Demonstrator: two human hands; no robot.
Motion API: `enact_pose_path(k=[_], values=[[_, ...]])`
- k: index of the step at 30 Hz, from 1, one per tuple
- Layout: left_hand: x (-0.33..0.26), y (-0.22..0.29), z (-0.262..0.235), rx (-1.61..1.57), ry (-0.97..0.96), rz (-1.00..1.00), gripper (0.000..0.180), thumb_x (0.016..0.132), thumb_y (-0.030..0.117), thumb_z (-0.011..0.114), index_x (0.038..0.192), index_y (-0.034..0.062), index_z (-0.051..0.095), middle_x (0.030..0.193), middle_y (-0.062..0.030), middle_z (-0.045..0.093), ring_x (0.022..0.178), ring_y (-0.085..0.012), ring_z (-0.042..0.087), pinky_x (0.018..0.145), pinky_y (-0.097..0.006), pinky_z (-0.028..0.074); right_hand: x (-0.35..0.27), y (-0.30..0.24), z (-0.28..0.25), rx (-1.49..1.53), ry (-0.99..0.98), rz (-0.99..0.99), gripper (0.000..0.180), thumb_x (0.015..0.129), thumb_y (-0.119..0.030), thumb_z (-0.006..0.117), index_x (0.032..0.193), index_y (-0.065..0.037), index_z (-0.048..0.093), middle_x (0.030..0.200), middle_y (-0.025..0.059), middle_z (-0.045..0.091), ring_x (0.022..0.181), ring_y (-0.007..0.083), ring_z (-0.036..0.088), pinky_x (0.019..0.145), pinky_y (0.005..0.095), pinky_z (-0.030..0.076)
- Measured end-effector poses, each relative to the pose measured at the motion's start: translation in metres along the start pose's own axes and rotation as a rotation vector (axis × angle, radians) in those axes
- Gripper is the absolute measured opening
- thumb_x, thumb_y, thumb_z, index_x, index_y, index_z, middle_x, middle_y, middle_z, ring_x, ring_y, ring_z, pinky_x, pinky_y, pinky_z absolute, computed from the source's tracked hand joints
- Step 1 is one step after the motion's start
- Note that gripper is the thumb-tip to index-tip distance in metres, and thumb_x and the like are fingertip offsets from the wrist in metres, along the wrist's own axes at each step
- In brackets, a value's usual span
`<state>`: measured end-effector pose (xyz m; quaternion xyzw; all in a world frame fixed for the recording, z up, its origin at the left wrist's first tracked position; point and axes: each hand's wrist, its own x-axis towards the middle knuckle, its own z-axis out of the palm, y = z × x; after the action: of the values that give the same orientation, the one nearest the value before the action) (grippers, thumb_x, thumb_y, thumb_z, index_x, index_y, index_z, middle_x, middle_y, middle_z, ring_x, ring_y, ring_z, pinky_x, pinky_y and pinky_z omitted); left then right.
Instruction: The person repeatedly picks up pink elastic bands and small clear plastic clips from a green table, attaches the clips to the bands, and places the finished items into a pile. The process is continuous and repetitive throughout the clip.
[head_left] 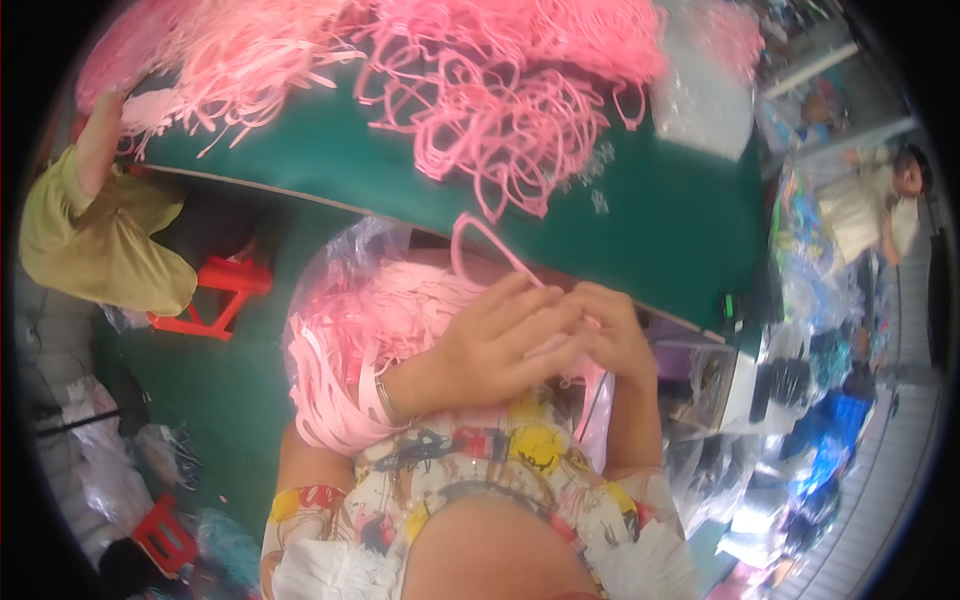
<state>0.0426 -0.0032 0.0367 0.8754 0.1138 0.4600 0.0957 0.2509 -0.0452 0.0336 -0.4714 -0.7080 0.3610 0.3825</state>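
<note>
My left hand [495, 345] and my right hand [615, 335] meet in front of my chest, just off the table's near edge. Between their closed fingers runs a pink strap [490, 237], its loop rising toward the table. Part of the strap is hidden behind the fingers. A bundle of pale pink straps [335, 400] hangs around my left wrist and forearm, with a bracelet beside it. Beneath that arm, more pink straps [400, 300] lie in a clear plastic bag [360, 243].
The green table [680, 230] carries a tangle of pink straps [510, 125], a paler heap [260, 60] and a clear bag [705, 90]. At left, a co-worker's sleeve [60, 190] is near a red stool [215, 295]. Another person [870, 205] is far right, near plastic-wrapped goods [800, 250].
</note>
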Motion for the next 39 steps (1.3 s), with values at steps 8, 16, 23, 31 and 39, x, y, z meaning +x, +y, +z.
enact_pose_path(k=[8,16,23,31,39], values=[[-0.022,0.014,0.016,-0.294,-0.458,-0.435,0.028,0.08,0.02,0.066,0.107,0.0119,0.064,0.071,-0.0095,0.051,0.063,-0.0252,0.054,0.056,-0.038,0.043,-0.058,0.036,0.028,0.403,-0.019,0.465,0.016,0.084,-0.011,0.066,0.097,-0.002,0.066,0.084,0.0027,0.067,0.079,0.0123,0.062,0.07,0.0276,0.05],[-0.031,-0.002,-0.001,-0.455,-0.415,-0.649,0.012,0.084,0.008,0.06,0.095,0.004,0.063,0.073,-0.0114,0.049,0.068,-0.0272,0.052,0.061,-0.035,0.042,-0.13,0.153,0.013,-0.41,0.439,0.467,0.014,0.079,-0.012,0.068,0.093,-0.007,0.068,0.087,0.013,0.064,0.085,0.0304,0.062,0.074,0.0375,0.049],[-0.038,0.0,0.005,-0.453,-0.436,-0.663,0.008,0.085,0.009,0.058,0.091,0.0046,0.062,0.077,-0.0137,0.053,0.072,-0.0327,0.055,0.064,-0.04,0.044,-0.106,0.166,0.016,-0.927,0.292,0.459,0.015,0.083,-0.02,0.061,0.094,-0.012,0.066,0.09,0.0115,0.063,0.087,0.0328,0.059,0.074,0.0469,0.045],[-0.037,-0.001,0.017,-0.581,-0.513,-0.611,0.009,0.086,0.01,0.057,0.089,0.0044,0.063,0.078,-0.0139,0.057,0.073,-0.0328,0.057,0.066,-0.04,0.045,-0.107,0.169,0.01,-1.018,0.129,0.563,0.02,0.08,-0.024,0.061,0.094,-0.011,0.067,0.1,0.011,0.063,0.096,0.0284,0.058,0.08,0.0511,0.043],[-0.027,0.005,0.015,-0.576,-0.541,-0.645,0.012,0.086,0.013,0.057,0.087,0.0032,0.064,0.077,-0.0149,0.058,0.071,-0.0328,0.059,0.065,-0.039,0.047,-0.108,0.171,0.006,-1.193,0.208,0.276,0.011,0.073,-0.019,0.059,0.076,-0.012,0.067,0.08,0.0066,0.064,0.089,0.0246,0.06,0.078,0.0484,0.043]])
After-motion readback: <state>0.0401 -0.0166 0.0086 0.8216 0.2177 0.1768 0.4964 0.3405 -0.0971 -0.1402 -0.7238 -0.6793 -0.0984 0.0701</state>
